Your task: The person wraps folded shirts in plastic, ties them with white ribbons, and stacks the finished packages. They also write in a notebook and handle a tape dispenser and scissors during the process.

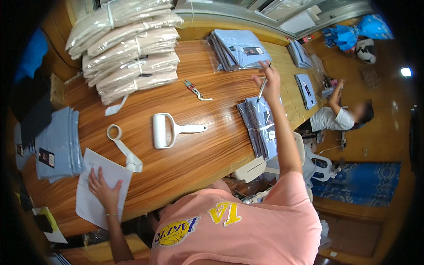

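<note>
My left hand (104, 189) lies with its fingers spread on a white sheet of paper (87, 201) near the table's front edge. Raised at the right, my right hand (271, 85) grips a pen (262, 91) that slants downward. Beneath the pen sits a bundle of blue folded garments (256, 123) in clear bags, tied with a white strip. Just beyond that hand is another stack of bagged blue garments (238, 42). Left of the paper, more bagged blue garments (62, 139) are piled, with a dark tag on top.
A lint roller (161, 130), a white tape roll (114, 132) and pliers (193, 89) lie mid-table. Tall bundles of beige bagged garments (132, 48) stand at the back left. Farther right, a co-worker in a white shirt (331, 119) sits near a white plastic chair (321, 165).
</note>
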Motion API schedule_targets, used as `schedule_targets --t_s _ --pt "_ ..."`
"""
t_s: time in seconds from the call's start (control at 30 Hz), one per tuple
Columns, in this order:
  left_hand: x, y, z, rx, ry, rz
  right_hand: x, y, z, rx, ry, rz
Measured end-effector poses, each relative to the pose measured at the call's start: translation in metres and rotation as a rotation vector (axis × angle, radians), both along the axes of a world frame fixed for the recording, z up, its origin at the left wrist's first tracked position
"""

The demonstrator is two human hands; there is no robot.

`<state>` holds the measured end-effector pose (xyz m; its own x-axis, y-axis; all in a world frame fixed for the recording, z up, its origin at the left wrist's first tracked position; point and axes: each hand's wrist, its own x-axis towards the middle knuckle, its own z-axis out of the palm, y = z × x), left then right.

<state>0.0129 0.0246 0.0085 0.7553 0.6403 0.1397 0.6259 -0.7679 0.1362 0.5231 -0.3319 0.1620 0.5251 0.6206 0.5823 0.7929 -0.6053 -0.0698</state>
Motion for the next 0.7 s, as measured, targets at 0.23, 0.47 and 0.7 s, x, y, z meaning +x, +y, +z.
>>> schedule_targets --t_s 0.23,0.47,0.7 --pt "0.000 0.001 0.002 -0.048 0.010 -0.001 0.135 -0.012 -0.038 -0.436 0.013 0.147" --pt "0.016 -0.031 -0.019 -0.289 -0.066 0.217 0.205 0.021 0.002 -0.229 0.390 0.233" --pt "0.048 -0.062 -0.031 -0.003 0.006 0.313 0.236 0.037 0.013 -0.212 0.340 0.231"
